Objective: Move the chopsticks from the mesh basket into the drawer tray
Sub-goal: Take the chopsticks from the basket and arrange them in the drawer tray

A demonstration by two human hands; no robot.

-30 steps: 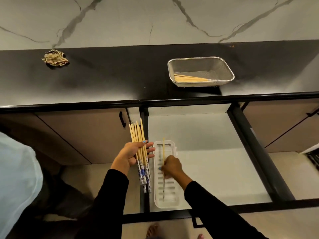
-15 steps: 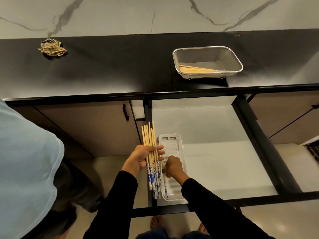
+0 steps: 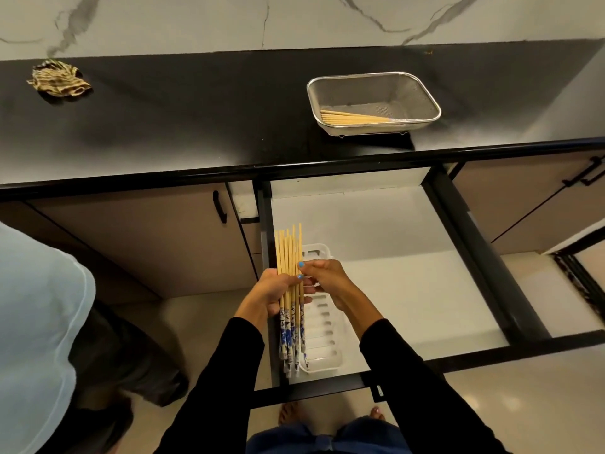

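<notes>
Both hands, L (image 3: 271, 294) & R (image 3: 322, 277), grip chopstick bundle (image 3: 289, 290), long axis front-back, tips twd counter.

A home kitchen: black countertop (image 3: 196, 126), marble backsplash (image 3: 294, 21), cabinet drawer (image 3: 393, 257).

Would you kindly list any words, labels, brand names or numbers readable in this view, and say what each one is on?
None: no readable text appears anywhere.
The bundle of bamboo chopsticks with blue-and-white handles carries only a pattern, no letters.
The white slotted plastic drawer tray, the rectangular steel mesh basket and the crumpled striped cloth show no label or marking.
</notes>
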